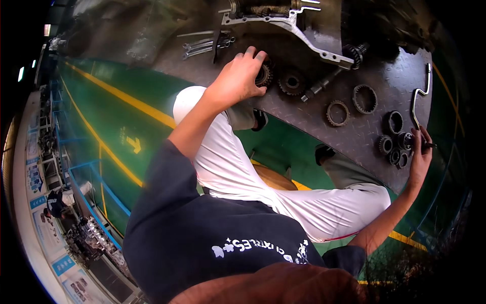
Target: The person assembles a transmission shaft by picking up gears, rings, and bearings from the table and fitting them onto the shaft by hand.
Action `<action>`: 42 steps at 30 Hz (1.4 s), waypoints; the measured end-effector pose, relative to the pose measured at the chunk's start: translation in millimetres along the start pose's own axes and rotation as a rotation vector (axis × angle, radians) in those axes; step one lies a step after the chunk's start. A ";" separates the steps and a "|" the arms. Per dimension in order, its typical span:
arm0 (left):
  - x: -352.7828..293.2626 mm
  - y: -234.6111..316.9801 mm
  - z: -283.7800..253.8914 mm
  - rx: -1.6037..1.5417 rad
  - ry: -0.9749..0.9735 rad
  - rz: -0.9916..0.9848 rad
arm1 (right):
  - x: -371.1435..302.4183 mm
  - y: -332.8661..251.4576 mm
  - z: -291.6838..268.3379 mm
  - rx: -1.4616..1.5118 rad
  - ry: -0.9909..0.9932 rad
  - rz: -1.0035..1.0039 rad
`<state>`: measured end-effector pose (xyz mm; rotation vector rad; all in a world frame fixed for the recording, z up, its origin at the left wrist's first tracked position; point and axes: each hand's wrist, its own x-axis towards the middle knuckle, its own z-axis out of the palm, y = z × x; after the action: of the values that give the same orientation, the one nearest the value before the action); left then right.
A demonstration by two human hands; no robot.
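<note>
head view: left hand (pixel 240 76), fingers closed around toothed gear (pixel 264 75) near worktop (pixel 324 133) edge; right hand (pixel 420 158) beside small gears (pixel 386 145), grip cannot be told; best handled level, by rim.

gear (pixel 265 76) partly hidden by left fingers (pixel 259 57), casing (pixel 292 23) cut off above, distant person (pixel 56 203) blurred

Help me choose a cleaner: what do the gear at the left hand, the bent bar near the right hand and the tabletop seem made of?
Gear: probably steel, dark brownish grey, perhaps oily; glints on its teeth suggest metal.
Bent bar: likely polished or plated steel, going by its bright silvery highlights.
Tabletop: apparently steel plate, dull and worn, with raised tread marks.
</note>
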<state>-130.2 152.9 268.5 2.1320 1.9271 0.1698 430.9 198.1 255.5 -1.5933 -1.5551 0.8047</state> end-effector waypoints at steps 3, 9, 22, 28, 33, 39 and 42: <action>-0.4 -10.3 -8.3 -0.055 0.016 0.057 | 6.7 -5.7 0.7 0.068 0.011 0.143; -4.4 -26.0 -15.5 -0.305 0.037 -0.082 | -11.9 -36.8 13.3 -0.032 0.166 0.116; -17.2 4.3 -2.9 -0.019 0.077 -0.193 | -39.6 -105.4 44.1 -0.198 0.595 -0.569; -22.0 -4.0 6.1 0.089 0.115 -0.133 | 29.4 -147.5 119.2 -0.396 -0.037 -0.572; -20.8 -0.4 -6.3 0.035 0.042 -0.173 | 86.7 -126.1 188.7 -0.408 -0.346 -0.657; -23.1 -13.2 -3.8 0.021 0.095 -0.118 | 123.1 -106.0 200.8 -0.394 -0.523 -0.497; -25.8 -10.1 -7.5 -0.003 0.064 -0.151 | 114.0 -115.3 194.8 -0.271 -0.576 -0.429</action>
<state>-144.7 129.1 275.3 1.9921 2.1124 0.2132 212.0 325.9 260.9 -1.1752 -2.4027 0.8769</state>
